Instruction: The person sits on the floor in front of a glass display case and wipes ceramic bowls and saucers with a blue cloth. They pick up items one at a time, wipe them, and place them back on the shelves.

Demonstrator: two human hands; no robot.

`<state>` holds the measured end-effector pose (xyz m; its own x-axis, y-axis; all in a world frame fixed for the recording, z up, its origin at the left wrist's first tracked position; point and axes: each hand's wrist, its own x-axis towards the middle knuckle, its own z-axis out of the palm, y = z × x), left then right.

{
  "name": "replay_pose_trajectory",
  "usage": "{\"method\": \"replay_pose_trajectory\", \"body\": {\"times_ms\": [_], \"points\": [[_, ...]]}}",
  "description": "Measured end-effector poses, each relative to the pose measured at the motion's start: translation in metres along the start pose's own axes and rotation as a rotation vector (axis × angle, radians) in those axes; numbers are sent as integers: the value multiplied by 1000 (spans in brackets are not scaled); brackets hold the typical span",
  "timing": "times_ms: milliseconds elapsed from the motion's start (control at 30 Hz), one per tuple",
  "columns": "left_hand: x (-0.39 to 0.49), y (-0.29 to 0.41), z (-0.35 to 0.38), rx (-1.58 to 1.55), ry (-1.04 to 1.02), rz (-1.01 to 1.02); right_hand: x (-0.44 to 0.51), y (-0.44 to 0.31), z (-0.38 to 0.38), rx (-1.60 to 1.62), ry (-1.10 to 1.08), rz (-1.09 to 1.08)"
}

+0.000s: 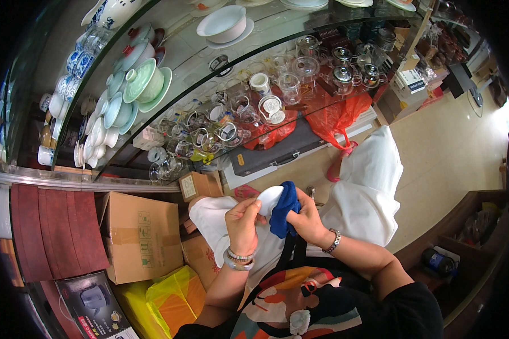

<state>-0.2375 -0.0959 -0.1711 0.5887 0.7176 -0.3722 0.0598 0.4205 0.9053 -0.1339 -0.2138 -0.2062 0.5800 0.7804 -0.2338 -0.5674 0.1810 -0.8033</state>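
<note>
My left hand (244,216) grips the edge of a small white porcelain dish (268,198), which is tilted so that its smooth curved face shows. A dark blue cloth (285,212) is wrapped over the dish's right side, and my right hand (307,216) pinches it there. Both hands are close together above my lap, over white trousers (356,212). The part of the dish under the cloth is hidden, so its full shape cannot be told.
Ahead, glass shelves hold a green lidded bowl (146,82), a white bowl (222,23) and several glass teapots (343,76). A dark case (280,154) and a red plastic bag (337,112) sit below. To the left stands a cardboard box (144,237) beside a yellow bag (165,301).
</note>
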Motion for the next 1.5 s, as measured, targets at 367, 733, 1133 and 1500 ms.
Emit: {"method": "replay_pose_trajectory", "body": {"times_ms": [367, 733, 1133, 1500], "points": [[1, 0, 2, 11, 10, 1, 1, 1, -1, -1, -14, -6], [1, 1, -1, -42, 0, -11, 1, -3, 1, 5, 7, 15], [1, 1, -1, -47, -15, 0, 0, -2, 0, 8, -8, 5], [1, 5, 0, -92, -9, -18, 1, -3, 1, -23, -20, -11]]}}
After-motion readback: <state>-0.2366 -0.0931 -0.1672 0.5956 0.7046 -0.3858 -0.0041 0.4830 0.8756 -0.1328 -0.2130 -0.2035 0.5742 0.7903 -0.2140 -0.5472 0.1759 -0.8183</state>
